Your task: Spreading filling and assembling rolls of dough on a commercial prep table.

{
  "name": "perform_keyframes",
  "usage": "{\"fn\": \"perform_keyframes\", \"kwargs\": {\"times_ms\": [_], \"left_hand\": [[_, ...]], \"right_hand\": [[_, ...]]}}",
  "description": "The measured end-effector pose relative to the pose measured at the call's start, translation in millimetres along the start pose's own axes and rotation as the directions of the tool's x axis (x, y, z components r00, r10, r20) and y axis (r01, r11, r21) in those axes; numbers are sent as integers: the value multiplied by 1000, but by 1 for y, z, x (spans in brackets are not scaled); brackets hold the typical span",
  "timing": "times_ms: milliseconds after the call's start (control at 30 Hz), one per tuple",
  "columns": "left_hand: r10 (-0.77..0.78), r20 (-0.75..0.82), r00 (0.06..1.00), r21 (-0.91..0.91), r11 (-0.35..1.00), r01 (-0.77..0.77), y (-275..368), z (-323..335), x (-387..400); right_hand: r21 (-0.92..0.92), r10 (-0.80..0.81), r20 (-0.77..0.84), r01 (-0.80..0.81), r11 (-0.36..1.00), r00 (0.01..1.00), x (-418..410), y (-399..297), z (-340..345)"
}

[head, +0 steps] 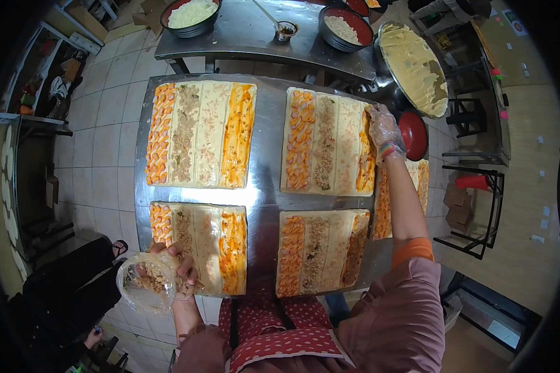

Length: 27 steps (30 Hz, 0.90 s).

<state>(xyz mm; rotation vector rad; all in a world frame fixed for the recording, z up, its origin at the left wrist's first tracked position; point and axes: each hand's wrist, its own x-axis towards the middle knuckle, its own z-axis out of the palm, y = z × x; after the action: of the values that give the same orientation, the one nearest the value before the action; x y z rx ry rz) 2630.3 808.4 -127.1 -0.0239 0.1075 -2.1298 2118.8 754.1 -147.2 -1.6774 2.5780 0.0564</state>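
Observation:
My left hand (182, 270) grips a clear plastic container (147, 283) with crumbly brown filling inside, over the near left dough sheet (233, 252). My right hand (385, 126), in a clear plastic glove, is at the right edge of the far right dough sheet (350, 140), over its orange sauce strip; whether it holds filling is hidden. A far left dough sheet (210, 135) and a near right dough sheet (324, 252) lie on the same metal table (263, 154). Each sheet bears lengthwise strips: orange-and-pink pieces, brown crumbs, pale bits and orange sauce.
A red bowl (413, 135) and another topped sheet (382, 205) are at the right. Beyond, a metal bench (242, 39) carries bowls of white shreds (191, 14) and pale crumbs (343, 30). A large basin (413, 70) holds yellow paste. A person in black (65, 284) is at left.

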Motion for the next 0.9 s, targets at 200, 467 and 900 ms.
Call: {"fn": "perform_keyframes", "kwargs": {"times_ms": [200,467,900], "left_hand": [[-14,17,1000,-6,1000,14,3,-3,2],[-35,38,999,-21,999,36,3,-4,1],[-66,37,997,-27,997,67,-3,-3,1]], "right_hand": [[-45,-109,-111,104,994,988,-16,11,8],[27,-97,-20,98,995,995,-40,7,4],[-23,-199,-172,198,980,965,-75,-2,9]]}}
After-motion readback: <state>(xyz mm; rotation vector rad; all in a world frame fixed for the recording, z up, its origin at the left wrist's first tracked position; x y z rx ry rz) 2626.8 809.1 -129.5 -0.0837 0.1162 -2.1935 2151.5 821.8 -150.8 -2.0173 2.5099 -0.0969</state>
